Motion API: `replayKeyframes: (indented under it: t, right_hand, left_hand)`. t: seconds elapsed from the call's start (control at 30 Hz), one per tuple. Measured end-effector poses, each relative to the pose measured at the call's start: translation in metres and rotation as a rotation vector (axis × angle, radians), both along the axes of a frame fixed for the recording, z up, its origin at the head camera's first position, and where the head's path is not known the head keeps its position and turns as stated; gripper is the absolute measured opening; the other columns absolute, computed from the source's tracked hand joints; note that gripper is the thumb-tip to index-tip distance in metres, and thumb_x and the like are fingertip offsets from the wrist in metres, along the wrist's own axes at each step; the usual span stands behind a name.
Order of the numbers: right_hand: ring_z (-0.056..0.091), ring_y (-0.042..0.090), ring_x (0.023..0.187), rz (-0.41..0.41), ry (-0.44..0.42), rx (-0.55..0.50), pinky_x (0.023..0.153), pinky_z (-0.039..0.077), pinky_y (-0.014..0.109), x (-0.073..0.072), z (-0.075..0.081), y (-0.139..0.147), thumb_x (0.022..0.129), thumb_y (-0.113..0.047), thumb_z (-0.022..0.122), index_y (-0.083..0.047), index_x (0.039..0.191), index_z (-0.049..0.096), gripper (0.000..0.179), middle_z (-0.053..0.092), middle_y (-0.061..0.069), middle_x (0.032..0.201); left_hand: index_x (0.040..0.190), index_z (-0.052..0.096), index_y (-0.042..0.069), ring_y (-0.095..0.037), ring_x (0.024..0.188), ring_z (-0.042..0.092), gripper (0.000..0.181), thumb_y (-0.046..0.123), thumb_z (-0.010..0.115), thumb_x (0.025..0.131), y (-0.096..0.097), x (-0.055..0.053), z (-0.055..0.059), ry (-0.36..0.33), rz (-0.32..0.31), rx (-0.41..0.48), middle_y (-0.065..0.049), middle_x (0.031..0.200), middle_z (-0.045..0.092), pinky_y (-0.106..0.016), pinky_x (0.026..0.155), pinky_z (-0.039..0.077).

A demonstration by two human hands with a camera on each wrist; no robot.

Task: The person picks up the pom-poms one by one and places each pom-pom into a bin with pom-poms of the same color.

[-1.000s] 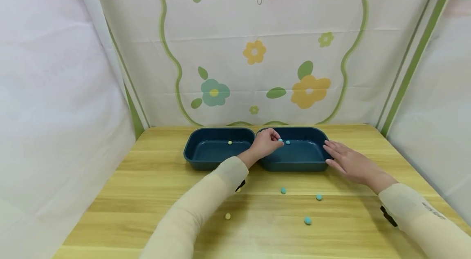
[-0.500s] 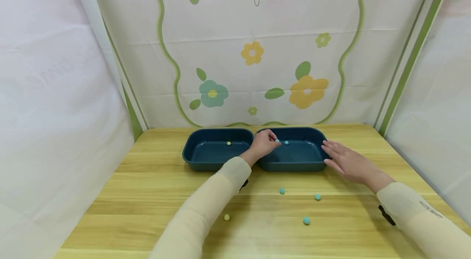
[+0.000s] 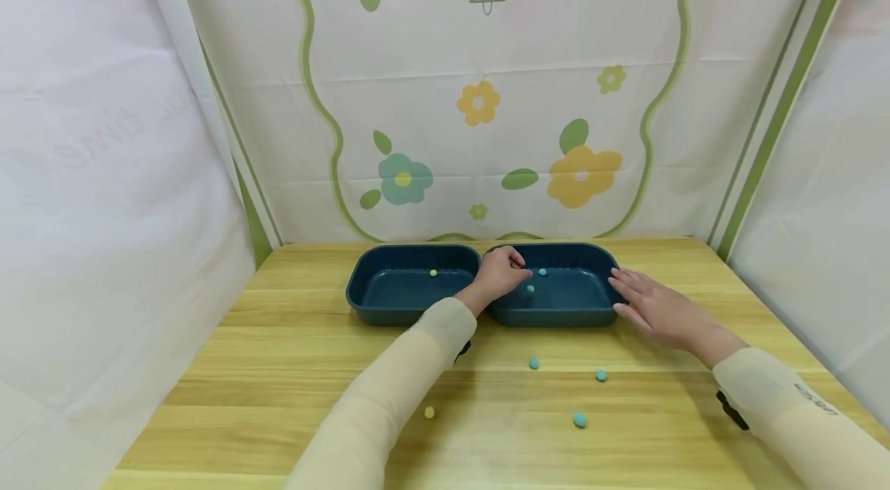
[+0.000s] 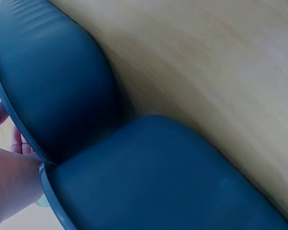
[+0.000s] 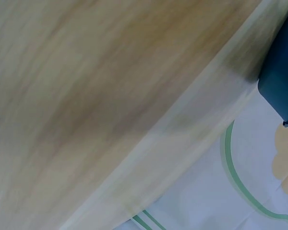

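Note:
In the head view my left hand (image 3: 497, 275) hangs over the left end of the right dark blue tray (image 3: 556, 316), its thumb and fingers parted with nothing visible between them. Just below the fingertips a small rounded blue piece (image 3: 531, 288) appears in that tray, near another blue piece (image 3: 543, 272). My right hand (image 3: 664, 312) has its fingers straight and touches the tray's right rim. The left dark blue tray (image 3: 389, 316) holds one small yellow piece (image 3: 434, 273). The left wrist view catches part of the left hand (image 4: 12, 179) behind the trays' rims.
On the wooden table (image 3: 278, 366), in front of the trays, lie three blue pieces, the nearest being a larger-looking blue piece (image 3: 580, 420). A yellow piece (image 3: 429, 413) lies beside the left sleeve (image 3: 389, 389). A flowered cloth (image 3: 417, 103) hangs behind the table.
The blue piece held between my left thumb and fingers has been let go and is now lower, in the right tray. The right hand stays at the rim.

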State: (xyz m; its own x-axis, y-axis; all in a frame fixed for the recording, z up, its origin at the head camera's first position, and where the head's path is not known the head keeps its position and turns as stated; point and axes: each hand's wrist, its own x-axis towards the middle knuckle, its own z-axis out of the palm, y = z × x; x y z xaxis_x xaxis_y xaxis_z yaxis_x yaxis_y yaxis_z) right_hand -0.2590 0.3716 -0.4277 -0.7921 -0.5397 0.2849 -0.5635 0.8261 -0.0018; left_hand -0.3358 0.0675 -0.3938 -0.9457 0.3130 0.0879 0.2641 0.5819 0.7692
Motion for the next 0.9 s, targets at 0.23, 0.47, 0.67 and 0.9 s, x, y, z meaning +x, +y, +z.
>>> replayKeyframes:
  t: [0.23,0.47,0.67,0.9]
  right_hand:
    - [0.036,0.047,0.132,-0.002,-0.008,0.009,0.110,0.029,0.050,-0.001,-0.002,0.001,0.102,-0.029,0.052,0.009,0.138,0.047,0.053,0.041,0.028,0.144]
    - [0.035,0.046,0.133,-0.018,-0.025,0.014,0.109,0.030,0.051,-0.001,-0.001,0.001,0.102,-0.030,0.051,0.009,0.139,0.046,0.054,0.040,0.028,0.145]
    - [0.036,0.046,0.133,-0.011,-0.015,0.015,0.110,0.029,0.051,-0.001,-0.001,0.000,0.102,-0.029,0.052,0.009,0.138,0.047,0.053,0.040,0.028,0.145]
    - [0.034,0.046,0.134,-0.020,-0.032,0.018,0.111,0.027,0.050,-0.002,-0.001,-0.001,0.102,-0.030,0.050,0.009,0.139,0.046,0.054,0.039,0.028,0.146]
  left_hand:
    - [0.092,0.061,0.011,-0.013,0.075,0.054,0.014,0.018,0.073,0.089,-0.002,0.000,0.001,-0.005,-0.009,0.015,0.002,0.084,0.058,-0.024,0.070,0.050]
    - [0.091,0.061,0.013,-0.012,0.075,0.054,0.014,0.020,0.073,0.089,0.001,0.007,0.009,0.010,-0.026,0.002,0.003,0.083,0.058,-0.024,0.068,0.049]
    - [0.091,0.061,0.014,-0.011,0.076,0.055,0.013,0.020,0.072,0.090,0.001,0.012,0.018,0.026,-0.094,0.026,0.004,0.085,0.058,-0.025,0.068,0.049]
    - [0.098,0.063,0.009,-0.010,0.075,0.056,0.016,0.020,0.072,0.091,-0.002,0.023,0.028,0.066,-0.194,0.063,0.005,0.086,0.059,-0.023,0.068,0.049]
